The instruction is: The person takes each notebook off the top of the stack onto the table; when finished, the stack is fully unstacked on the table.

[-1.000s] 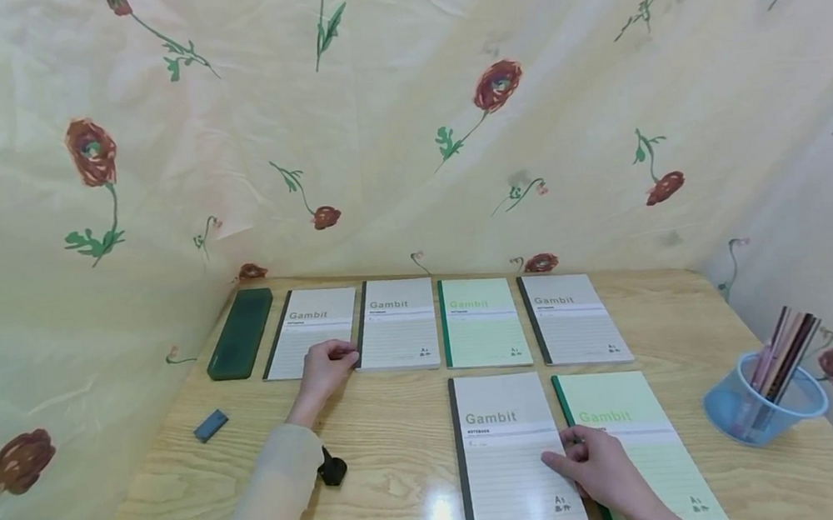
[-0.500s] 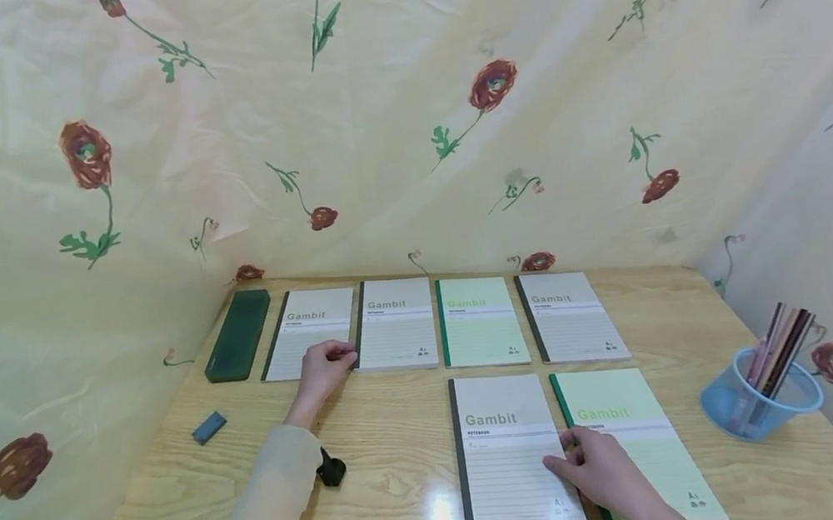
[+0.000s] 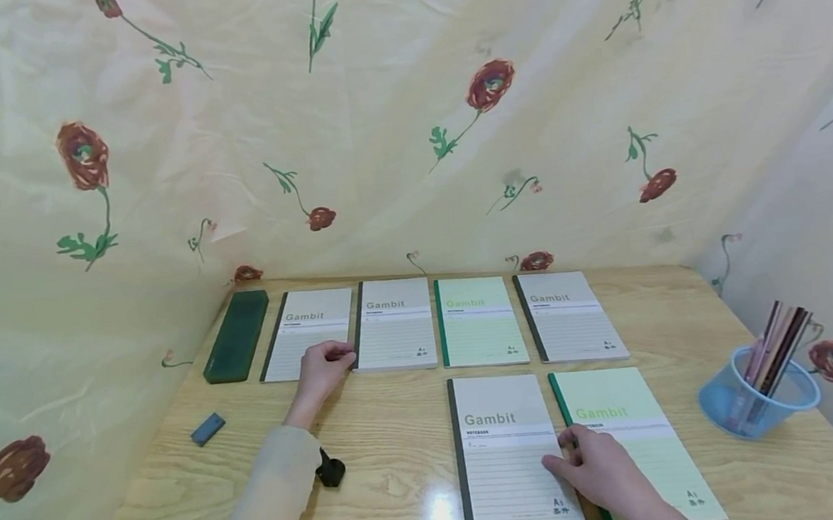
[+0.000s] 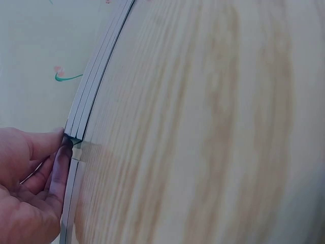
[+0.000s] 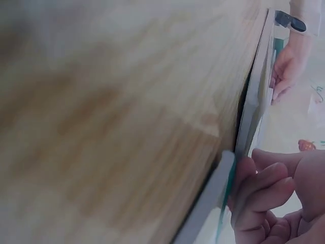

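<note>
Several Gambit notebooks lie flat on the table in two rows. In the back row, my left hand (image 3: 325,369) pinches the near left corner of a white notebook (image 3: 396,329) with a dark spine; the left wrist view shows thumb and finger (image 4: 43,142) at that corner. Left of it lies another white notebook (image 3: 313,337). In the front row, my right hand (image 3: 597,460) holds the right edge of a larger white notebook (image 3: 512,473), thumb on the cover and fingers at the edge. A green notebook (image 3: 648,439) lies partly hidden beneath that hand.
A green notebook (image 3: 482,329) and a white one (image 3: 571,320) complete the back row. At the far left lie a dark green case (image 3: 237,336) and a small blue block (image 3: 208,429). A blue mesh cup (image 3: 750,404) of pencils stands right. A floral curtain (image 3: 389,129) hangs behind.
The whole head view has shifted slightly left. Both hands and the notebooks keep their places relative to each other.
</note>
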`<action>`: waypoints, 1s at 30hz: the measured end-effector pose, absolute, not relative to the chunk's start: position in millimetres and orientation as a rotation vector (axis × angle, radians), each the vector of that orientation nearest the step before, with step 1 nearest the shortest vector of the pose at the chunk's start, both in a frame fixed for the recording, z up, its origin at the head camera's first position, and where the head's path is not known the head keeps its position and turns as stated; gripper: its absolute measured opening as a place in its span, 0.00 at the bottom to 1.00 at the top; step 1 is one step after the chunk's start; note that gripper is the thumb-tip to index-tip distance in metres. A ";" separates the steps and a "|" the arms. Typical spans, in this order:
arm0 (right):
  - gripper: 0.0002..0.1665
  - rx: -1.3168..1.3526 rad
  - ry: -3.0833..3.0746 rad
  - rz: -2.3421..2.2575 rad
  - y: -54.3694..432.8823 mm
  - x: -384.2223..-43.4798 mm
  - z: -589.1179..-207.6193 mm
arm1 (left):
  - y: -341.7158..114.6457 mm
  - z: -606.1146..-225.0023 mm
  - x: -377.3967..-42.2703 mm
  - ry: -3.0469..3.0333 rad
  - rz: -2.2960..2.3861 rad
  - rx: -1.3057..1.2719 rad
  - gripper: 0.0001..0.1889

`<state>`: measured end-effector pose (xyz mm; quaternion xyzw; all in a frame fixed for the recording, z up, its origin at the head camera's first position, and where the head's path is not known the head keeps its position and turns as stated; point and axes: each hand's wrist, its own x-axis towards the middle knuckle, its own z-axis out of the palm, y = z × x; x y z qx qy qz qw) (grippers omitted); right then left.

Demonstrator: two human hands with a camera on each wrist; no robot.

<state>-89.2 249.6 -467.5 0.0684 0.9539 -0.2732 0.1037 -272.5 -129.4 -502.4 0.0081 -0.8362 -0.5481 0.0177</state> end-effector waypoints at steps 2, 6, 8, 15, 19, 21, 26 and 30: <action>0.23 0.204 2.809 -0.805 249.8 -88.8 -465.9 | -129.3 -502.3 -272.5 -2.599 -1.699 0.026 0.09; 0.24 0.184 2.817 -0.839 250.9 -89.1 -460.4 | -129.0 -502.2 -272.4 -2.601 -1.700 0.023 0.09; 0.25 0.174 2.818 -0.882 252.0 -90.5 -457.0 | -128.9 -502.1 -272.4 -2.602 -1.697 0.021 0.09; 0.27 0.099 2.805 -1.001 253.8 -108.2 -443.4 | -128.7 -500.6 -272.0 -2.611 -1.686 0.033 0.10; 0.28 0.041 2.777 -1.047 250.0 -125.8 -435.4 | -129.4 -501.0 -273.1 -2.609 -1.703 0.048 0.10; 0.27 0.024 2.753 -1.079 247.7 -135.4 -432.9 | -128.9 -501.1 -273.8 -2.605 -1.717 0.058 0.10; 0.25 -0.028 2.708 -1.136 239.3 -159.5 -430.2 | -127.0 -499.3 -275.5 -2.615 -1.735 0.100 0.11; 0.23 -0.084 2.681 -1.176 227.8 -180.1 -428.6 | -125.6 -497.9 -277.6 -2.622 -1.723 0.127 0.11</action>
